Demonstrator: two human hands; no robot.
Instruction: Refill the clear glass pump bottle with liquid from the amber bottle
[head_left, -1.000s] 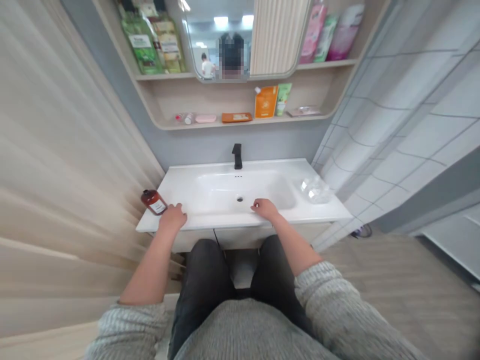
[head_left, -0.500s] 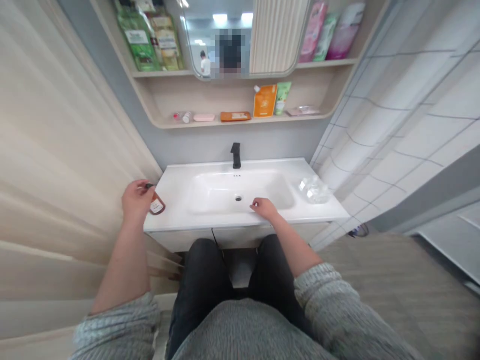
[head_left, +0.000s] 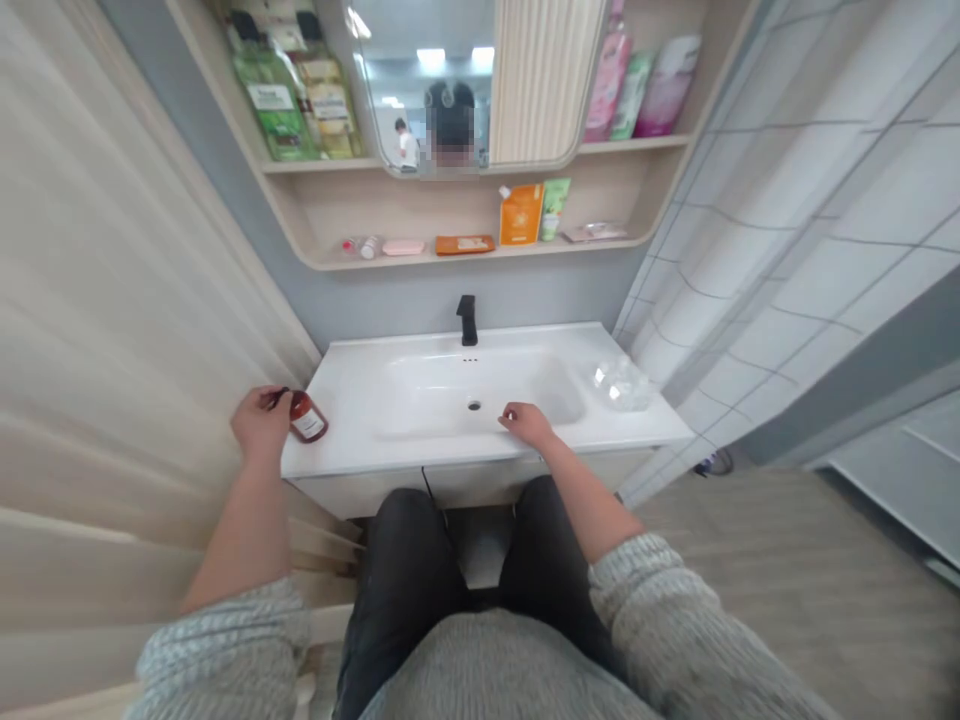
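At the left end of the white countertop, my left hand (head_left: pixel 260 418) is closed round the dark top of an amber bottle (head_left: pixel 307 418) with a white label. The bottle leans toward that hand, its base over the counter's left part. Whether the base touches the surface I cannot tell. My right hand (head_left: pixel 528 424) hovers over the front part of the white sink basin (head_left: pixel 420 395), right of the drain. Its fingers are curled in, thumb against index finger. Anything inside them is hidden.
A black faucet (head_left: pixel 468 320) stands behind the basin. Clear plastic containers (head_left: pixel 621 384) sit at the counter's right end. The shelf (head_left: pixel 322 262) above holds several bottles, an orange pouch (head_left: pixel 520 214) and a green tube (head_left: pixel 553 209). A curtain (head_left: pixel 150 280) hangs at left; a person shows in the mirror.
The bottle's top has swung left with my left hand, so the bottle leans further and more of its label shows. My right hand has barely moved. The view has shifted slightly.
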